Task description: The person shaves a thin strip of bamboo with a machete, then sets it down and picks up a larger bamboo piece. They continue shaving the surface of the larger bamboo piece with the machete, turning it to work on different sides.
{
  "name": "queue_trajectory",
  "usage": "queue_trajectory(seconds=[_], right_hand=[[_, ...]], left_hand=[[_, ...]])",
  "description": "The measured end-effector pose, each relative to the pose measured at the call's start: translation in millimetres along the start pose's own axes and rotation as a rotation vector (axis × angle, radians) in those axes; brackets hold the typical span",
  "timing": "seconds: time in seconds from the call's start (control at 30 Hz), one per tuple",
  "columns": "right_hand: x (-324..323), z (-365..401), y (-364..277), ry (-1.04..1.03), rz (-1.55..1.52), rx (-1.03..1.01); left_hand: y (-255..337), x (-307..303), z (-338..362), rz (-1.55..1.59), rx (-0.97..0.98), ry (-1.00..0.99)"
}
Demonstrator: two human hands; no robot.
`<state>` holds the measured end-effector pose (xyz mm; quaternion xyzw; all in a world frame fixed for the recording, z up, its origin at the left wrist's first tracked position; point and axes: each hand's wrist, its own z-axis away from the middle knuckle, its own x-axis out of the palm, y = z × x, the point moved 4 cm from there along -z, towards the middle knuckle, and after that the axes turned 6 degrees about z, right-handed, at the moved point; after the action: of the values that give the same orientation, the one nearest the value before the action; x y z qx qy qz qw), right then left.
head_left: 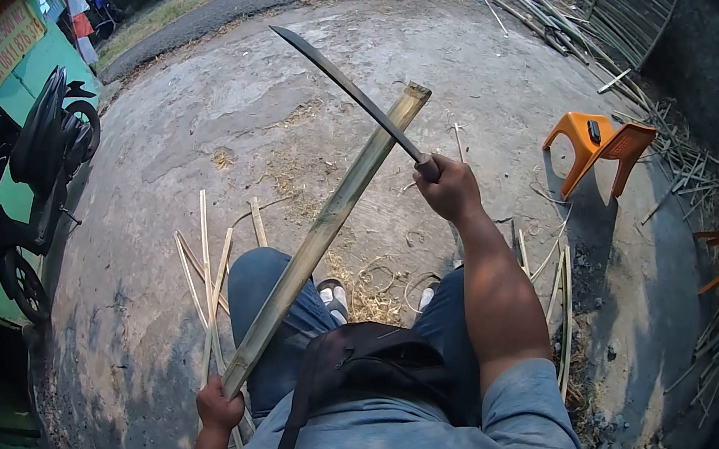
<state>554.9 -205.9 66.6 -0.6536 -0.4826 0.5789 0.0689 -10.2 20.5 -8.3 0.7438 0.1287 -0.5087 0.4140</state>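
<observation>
My left hand (217,407) grips the lower end of a long split bamboo piece (328,220), which slants up and away to its cut top near the middle of the view. My right hand (449,188) is closed on the handle of a long dark machete (346,89). The blade is raised and crosses just behind the bamboo's upper end. I am seated, with my knees in blue jeans (268,290) below the bamboo. A black bag strap (329,376) lies across my chest.
Thin bamboo strips (206,272) and shavings lie on the concrete ground by my feet. An orange plastic stool (598,148) with a phone on it stands at the right. More bamboo poles (579,35) are piled at the back. A parked motorbike (26,178) is at the left.
</observation>
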Motion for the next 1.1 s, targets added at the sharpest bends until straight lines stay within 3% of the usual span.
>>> queue_trajectory(seconds=[0.3,0.4,0.43,0.57,0.8,0.9,1.1], right_hand=[[-12.0,-1.3,-10.3,0.008,0.215,-0.222],[-32.1,-7.2,2.0,0.075,0.323,-0.174],[-33.3,-11.0,16.3,-0.035,0.321,-0.004],[-28.6,-11.8,55.3,-0.033,0.129,0.272],[-31.0,-7.5,39.5,0.011,-0.048,0.223],[-29.2,-6.7,36.3,0.043,-0.040,0.192],[-26.3,-6.6,36.9,0.028,-0.005,0.199]], left_hand=[[-1.7,0.8,2.7,-0.018,0.018,-0.005],[-14.6,5.2,6.0,0.006,0.031,-0.005],[-19.6,6.6,8.5,0.007,0.031,-0.003],[-19.1,0.4,6.4,-0.005,0.011,-0.035],[-7.9,-10.5,5.2,0.134,0.021,-0.157],[-23.5,-12.4,3.2,0.187,-0.056,-0.199],[-52.5,-9.6,-5.5,0.370,-0.419,-0.517]])
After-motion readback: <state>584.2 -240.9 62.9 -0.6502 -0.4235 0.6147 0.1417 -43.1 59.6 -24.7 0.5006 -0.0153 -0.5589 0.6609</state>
